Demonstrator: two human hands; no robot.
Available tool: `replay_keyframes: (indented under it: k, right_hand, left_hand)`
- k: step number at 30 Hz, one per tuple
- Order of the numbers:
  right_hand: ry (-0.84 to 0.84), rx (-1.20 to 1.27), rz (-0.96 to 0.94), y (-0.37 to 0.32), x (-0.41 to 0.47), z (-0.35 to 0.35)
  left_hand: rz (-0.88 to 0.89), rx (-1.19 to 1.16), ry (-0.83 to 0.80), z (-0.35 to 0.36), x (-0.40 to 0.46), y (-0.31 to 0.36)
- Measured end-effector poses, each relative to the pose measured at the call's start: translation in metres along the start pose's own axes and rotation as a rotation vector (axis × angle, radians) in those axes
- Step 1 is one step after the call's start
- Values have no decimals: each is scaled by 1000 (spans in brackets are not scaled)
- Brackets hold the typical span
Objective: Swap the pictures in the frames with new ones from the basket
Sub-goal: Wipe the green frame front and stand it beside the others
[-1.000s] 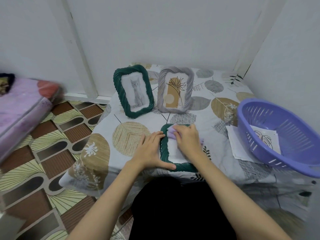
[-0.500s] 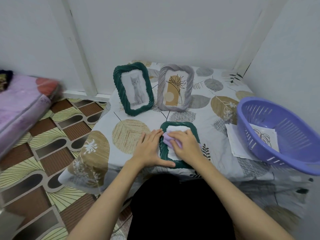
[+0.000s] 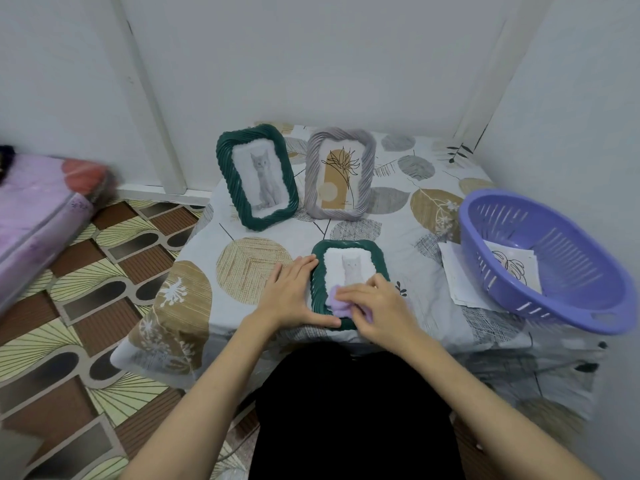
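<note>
Head view: left hand [image 3: 294, 292] flat at frame [image 3: 349, 251] edge; right hand [image 3: 375, 304] pressing cloth [image 3: 337, 306].

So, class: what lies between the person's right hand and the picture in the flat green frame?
In the head view, a lilac cloth lies under the right hand, pressed on the cat picture in the flat green frame.

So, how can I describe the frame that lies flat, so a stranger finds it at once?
On the leaf-patterned tablecloth, look at the near edge, between both hands. The flat green frame holds a pale cat picture; the other green frame and the grey frame stand upright behind.
</note>
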State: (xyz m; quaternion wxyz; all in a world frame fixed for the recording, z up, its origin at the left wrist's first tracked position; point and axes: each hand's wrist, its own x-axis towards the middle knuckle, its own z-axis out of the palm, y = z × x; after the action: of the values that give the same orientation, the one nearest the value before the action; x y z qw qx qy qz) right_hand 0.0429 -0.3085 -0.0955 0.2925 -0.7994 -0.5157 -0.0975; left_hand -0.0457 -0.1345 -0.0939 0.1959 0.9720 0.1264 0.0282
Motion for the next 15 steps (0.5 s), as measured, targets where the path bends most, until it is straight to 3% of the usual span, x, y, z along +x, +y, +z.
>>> replay_keyframes:
  k: [5, 11, 15]
  right_hand:
    - [-5, -76, 219, 13, 29, -3]
    - [-109, 15, 14, -5, -6, -5]
    - [-106, -75, 23, 26, -17, -35]
  left_hand:
    - [2, 2, -15, -2, -1, 0]
    - [13, -15, -25, -3, -1, -2]
    - [15, -12, -40, -3, 1, -3]
